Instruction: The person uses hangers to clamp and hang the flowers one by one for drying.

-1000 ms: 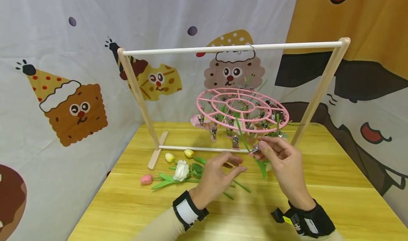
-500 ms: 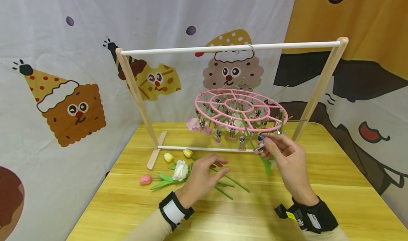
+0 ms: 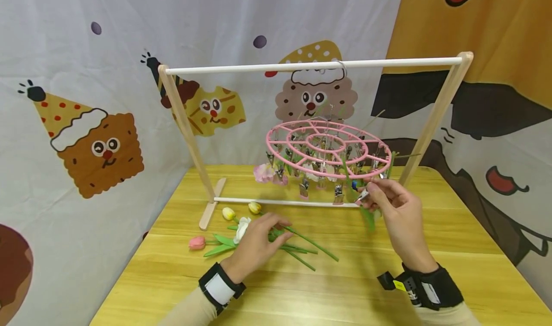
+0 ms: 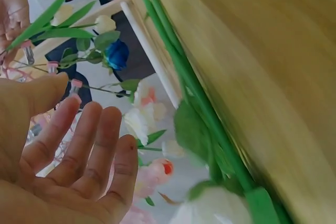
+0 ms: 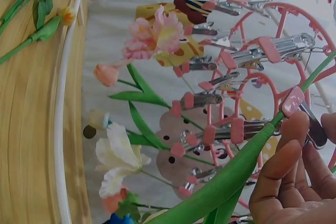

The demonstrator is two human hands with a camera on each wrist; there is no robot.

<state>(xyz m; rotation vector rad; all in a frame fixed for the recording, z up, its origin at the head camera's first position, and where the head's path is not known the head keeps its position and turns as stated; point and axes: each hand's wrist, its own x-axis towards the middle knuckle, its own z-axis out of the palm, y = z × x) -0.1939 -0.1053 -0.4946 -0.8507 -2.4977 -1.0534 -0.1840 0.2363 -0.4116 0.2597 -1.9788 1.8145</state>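
My right hand pinches a metal clip with pink tips at the near right rim of a round pink clip hanger. The clip sits across the green stem of an artificial flower; its bloom lies outside the right wrist view. Over the cut-style flowers on the table, my left hand is held with fingers loosely bent and nothing in its grasp. Beneath and beside it lie a white rose, a pink tulip, yellow tulips and several green stems.
The hanger hangs by a hook from the white top bar of a wooden stand. Several clips dangle from it, some holding pink, white and blue flowers. A white lower bar crosses the table. Behind hangs a printed cloth.
My left hand has moved left and down, away from the hanger, to over the loose flowers. The right hand has shifted slightly right with the clip, and the hanger has turned a little.
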